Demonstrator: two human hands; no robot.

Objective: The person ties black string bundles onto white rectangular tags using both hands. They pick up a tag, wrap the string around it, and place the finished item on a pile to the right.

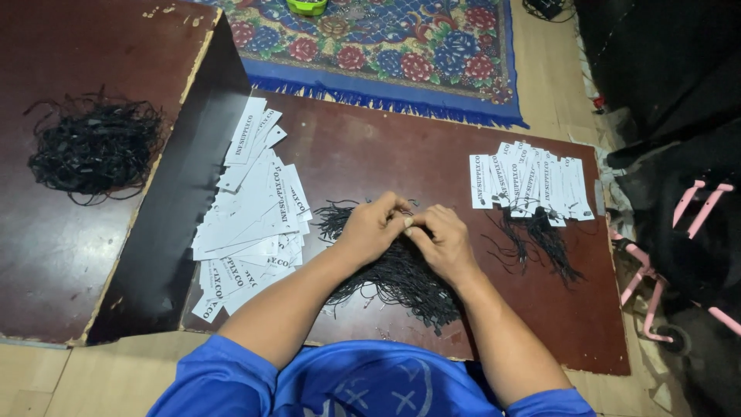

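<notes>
Far left, on a raised board [69,255]: tangle of black cords [94,144]; next, loose heap of white paper tags [251,212] on the low brown board [401,154]; centre — left hand [373,225] and right hand [441,238] touching at the fingertips, both pinched narrow on a thin black string, resting over the string pile [401,274]; right — tags with strings attached [532,185], fanned in a row; beyond, patterned rug [386,46].

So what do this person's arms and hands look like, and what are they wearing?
Both arms are bare from above the elbow down. The left hand and right hand wear no gloves, and no rings or watch show. Short bright blue sleeves cover the upper arms, part of a blue shirt with pale crossed markings on the front.
</notes>
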